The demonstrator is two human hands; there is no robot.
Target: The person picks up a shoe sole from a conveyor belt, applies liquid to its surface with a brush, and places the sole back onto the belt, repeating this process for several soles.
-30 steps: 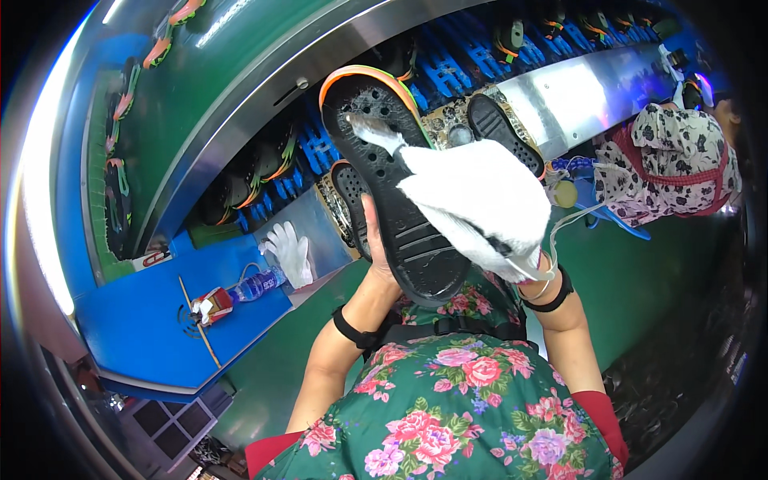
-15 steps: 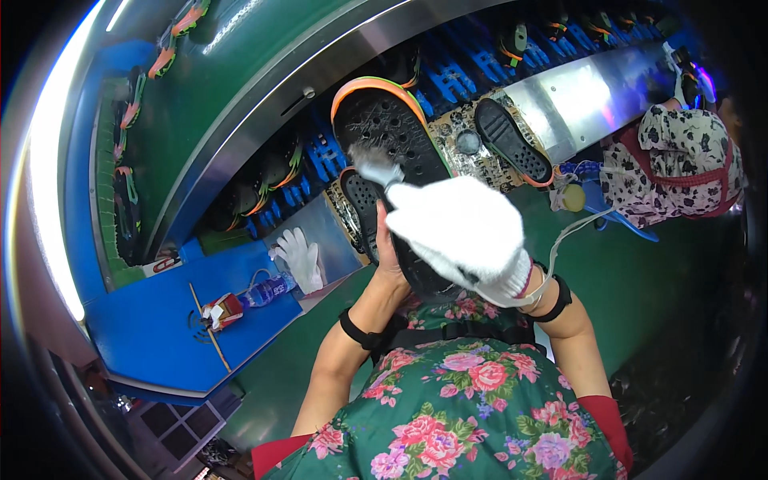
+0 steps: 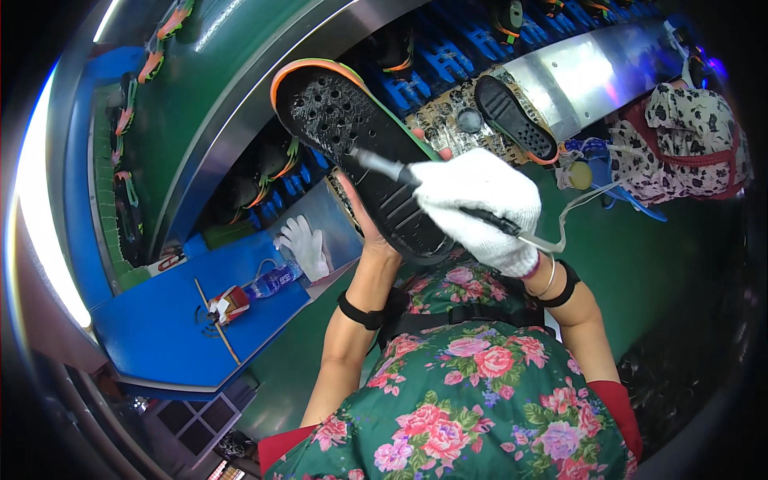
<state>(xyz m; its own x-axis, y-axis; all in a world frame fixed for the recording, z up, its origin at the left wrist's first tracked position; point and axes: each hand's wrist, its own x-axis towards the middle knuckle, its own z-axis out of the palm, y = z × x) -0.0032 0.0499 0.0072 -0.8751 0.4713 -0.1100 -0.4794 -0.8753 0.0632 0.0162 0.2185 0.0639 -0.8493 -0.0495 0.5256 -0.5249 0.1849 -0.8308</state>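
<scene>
My left hand (image 3: 366, 222) is bare and grips a black shoe sole (image 3: 364, 128) with an orange and green rim, from its left edge and from beneath. Its fingertips show past the sole's right edge. The sole is tilted, its holed wide end up to the left and its ribbed end near my apron. The holed part looks wet and shiny. In a white knitted glove, my right hand (image 3: 480, 208) is closed around a brush (image 3: 386, 165) with a pale tube running from its handle. The bristles touch the middle of the sole.
Another black sole (image 3: 516, 120) lies on a stained board beside a round grey lid (image 3: 470, 120). Behind runs a line of blue racks with soles. To the left, a blue table (image 3: 160, 336) bears a white glove (image 3: 306, 248), a bottle (image 3: 276, 278) and a red box (image 3: 230, 304).
The sole has swung up and left, tilting more. The brush has moved down from the holed end toward the middle, and my right hand has turned, showing the handle and tube.
</scene>
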